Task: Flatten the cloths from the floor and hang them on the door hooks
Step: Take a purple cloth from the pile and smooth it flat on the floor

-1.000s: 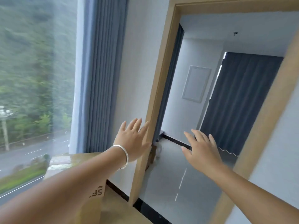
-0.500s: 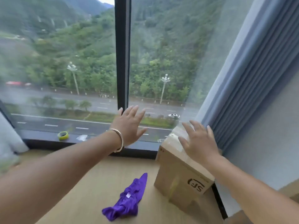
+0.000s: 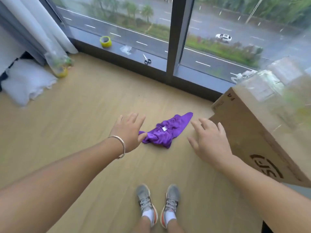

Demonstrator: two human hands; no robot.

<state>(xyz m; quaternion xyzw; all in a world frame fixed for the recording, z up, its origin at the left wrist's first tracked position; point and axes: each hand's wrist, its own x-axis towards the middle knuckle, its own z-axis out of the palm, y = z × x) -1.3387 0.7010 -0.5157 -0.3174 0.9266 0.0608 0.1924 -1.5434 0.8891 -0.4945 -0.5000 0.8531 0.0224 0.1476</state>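
Head view looks down on a purple cloth (image 3: 165,132) lying crumpled on the wooden floor (image 3: 84,115), a small white tag showing on its upper side. It sits between the two outstretched hands, ahead of the person's grey shoes (image 3: 158,202).

Left hand (image 3: 128,132) is spread, fingers straight and relaxed, holding nothing. Its thumb overlaps the cloth's near-left corner in the picture; whether it touches the fabric cannot be told. A thin bracelet (image 3: 120,147) circles that wrist.

Right hand (image 3: 210,140) is also spread with fingers extended, holding nothing, apart from the cloth on its right side. Its far edge lies in front of a cardboard box (image 3: 252,132) that stands on the floor by the window (image 3: 218,39).

Along the window sill (image 3: 117,49) sit a roll of yellow tape (image 3: 105,41), a scrap of clear plastic (image 3: 125,49) and a pair of scissors (image 3: 147,59), well apart from the cloth. A sheer curtain (image 3: 42,27) hangs at the left, with a white cushion (image 3: 25,83) on the floor below it.
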